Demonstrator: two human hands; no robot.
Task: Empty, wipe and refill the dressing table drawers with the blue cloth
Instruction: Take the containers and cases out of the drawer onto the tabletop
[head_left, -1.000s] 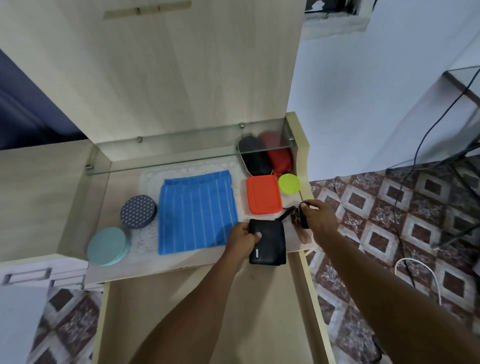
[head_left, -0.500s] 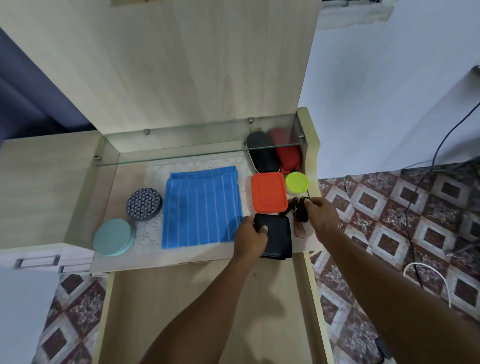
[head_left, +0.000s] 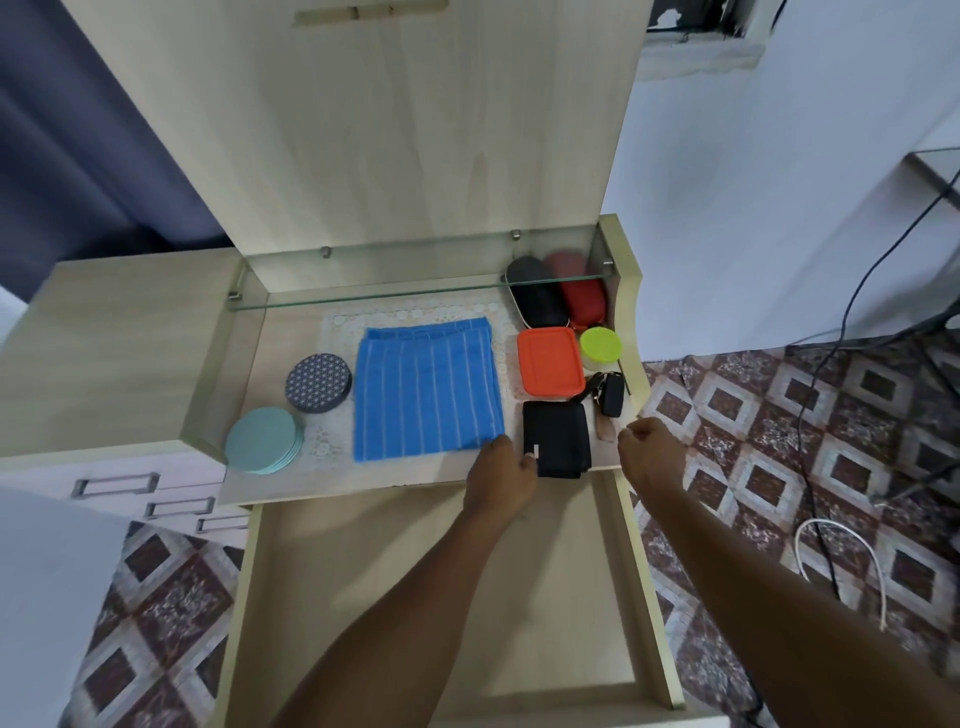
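Observation:
A folded blue striped cloth (head_left: 426, 389) lies flat on the dressing table top (head_left: 291, 338). To its right a black pouch (head_left: 558, 436) rests at the front edge. My left hand (head_left: 498, 478) grips the pouch's near-left corner, thumb on top. A black key fob with keys (head_left: 611, 393) lies beside the pouch. My right hand (head_left: 647, 452) hovers just in front of the keys, fingers curled, holding nothing. Below the top, the open drawer (head_left: 441, 597) shows a bare wooden bottom.
An orange-lidded box (head_left: 550, 361), a green-lidded tub (head_left: 600, 345), a black case (head_left: 535, 291) and a red case (head_left: 579, 296) crowd the right end. Patterned coasters (head_left: 318, 383) and teal coasters (head_left: 262, 440) sit at the left. A glass shelf (head_left: 389, 293) spans the back. Cables (head_left: 841, 545) lie on the floor at the right.
The black pouch has moved further onto the table top, next to the orange box. My right hand has let go of the keys and drawn back towards the front edge.

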